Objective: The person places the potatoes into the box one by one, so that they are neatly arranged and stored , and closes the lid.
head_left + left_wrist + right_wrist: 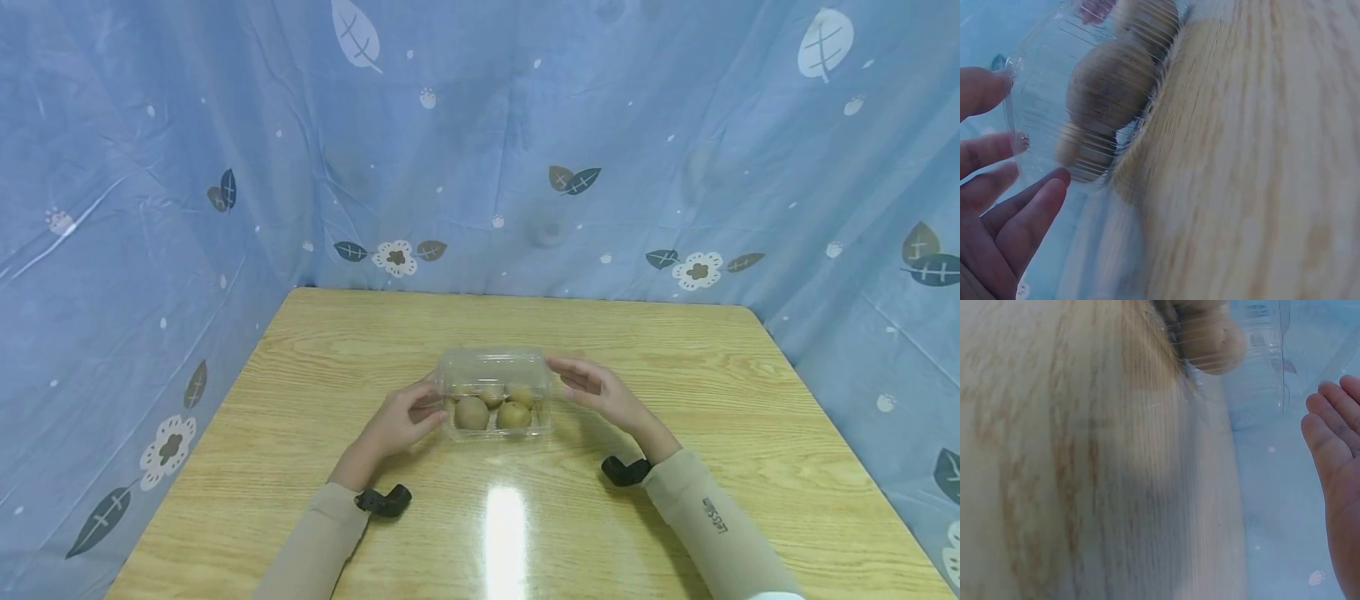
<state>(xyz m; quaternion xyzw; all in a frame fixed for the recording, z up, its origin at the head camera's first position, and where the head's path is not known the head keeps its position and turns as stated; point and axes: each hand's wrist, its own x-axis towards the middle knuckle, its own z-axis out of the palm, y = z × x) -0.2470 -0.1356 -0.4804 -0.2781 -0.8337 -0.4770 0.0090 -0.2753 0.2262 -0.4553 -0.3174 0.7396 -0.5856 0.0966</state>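
A clear plastic clamshell box (pixel 495 365) stands on the table in front of me, with several round yellow-brown fruits (pixel 472 413) inside. In the left wrist view the fruits (pixel 1110 84) show through the ribbed plastic. My left hand (pixel 397 421) is at the box's left end, its fingertips (pixel 1021 142) right at the plastic wall and the fingers loosely bent. Beside the upper right corner is my right hand (pixel 603 397), fingers extended toward the lid. The right wrist view shows this hand (pixel 1341 456) with straight fingers, a gap between them and the box (pixel 1266 350).
The wooden table (pixel 360 333) runs back to a blue patterned curtain (pixel 480 167), which also hangs at the left and right. A bright light reflection lies on the tabletop in front of the box. Black wrist devices (pixel 384 501) sit at both sleeve cuffs.
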